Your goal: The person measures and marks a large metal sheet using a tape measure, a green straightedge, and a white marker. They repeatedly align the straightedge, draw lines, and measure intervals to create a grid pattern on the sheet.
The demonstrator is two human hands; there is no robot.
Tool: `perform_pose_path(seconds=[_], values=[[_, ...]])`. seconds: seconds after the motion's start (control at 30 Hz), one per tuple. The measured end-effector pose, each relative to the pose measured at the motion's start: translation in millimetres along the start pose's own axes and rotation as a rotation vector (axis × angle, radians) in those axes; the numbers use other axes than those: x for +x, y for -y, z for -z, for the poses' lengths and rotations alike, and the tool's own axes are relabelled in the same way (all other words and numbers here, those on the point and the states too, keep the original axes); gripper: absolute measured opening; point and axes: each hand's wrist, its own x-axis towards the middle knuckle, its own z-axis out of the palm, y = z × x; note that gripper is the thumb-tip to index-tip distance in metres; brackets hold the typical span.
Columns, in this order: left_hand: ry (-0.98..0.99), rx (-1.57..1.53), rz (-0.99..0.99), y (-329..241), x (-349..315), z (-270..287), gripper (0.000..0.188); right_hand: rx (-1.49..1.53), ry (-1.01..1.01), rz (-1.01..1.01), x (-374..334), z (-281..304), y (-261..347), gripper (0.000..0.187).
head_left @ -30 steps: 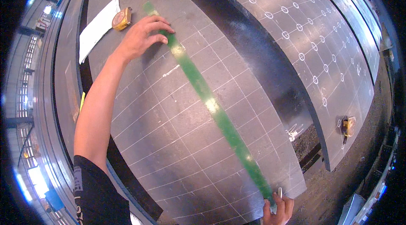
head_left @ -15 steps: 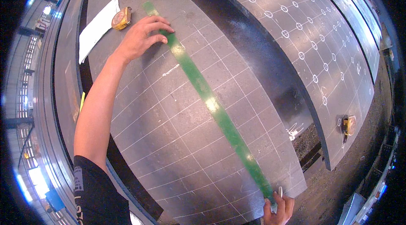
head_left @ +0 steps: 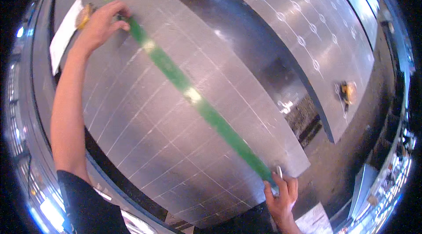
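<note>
A long green straightedge (head_left: 220, 122) lies diagonally across a grey steel plate (head_left: 167, 106) marked with a grid of thin white lines. My left hand (head_left: 103, 25) grips it near its far left end, thumb on one edge and fingers on the other. At the near right end, my right hand (head_left: 282, 194) holds the straightedge close to the plate's edge. A thin white marking stick (head_left: 279, 172) pokes up between the right hand's fingers. Beside my left hand sits a yellow tape measure (head_left: 83, 17), partly covered by the hand.
White paper (head_left: 66, 36) lies by the tape measure. Across a dark gap to the right, another steel plate (head_left: 303, 18) carries white lines and circled marks, with a second yellow tape measure (head_left: 349, 93) on it. A pale flat piece (head_left: 314, 221) shows below right.
The view has turned, so the plates, straightedge and both hands appear shifted left and up. Both hands keep their hold on the straightedge. More of my right wrist shows.
</note>
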Motion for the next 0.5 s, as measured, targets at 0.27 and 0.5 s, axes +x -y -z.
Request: perform_pose_path(seconds=[0.27,0.5], values=[[-0.025,0.114,0.108,-42,-8,-4,0.037,0.03,-0.015,-0.007,9,6,6,0.037],[-0.014,0.147,0.203,-65,-13,-7,0.062,0.025,-0.047,0.013,6,2,3,0.04]])
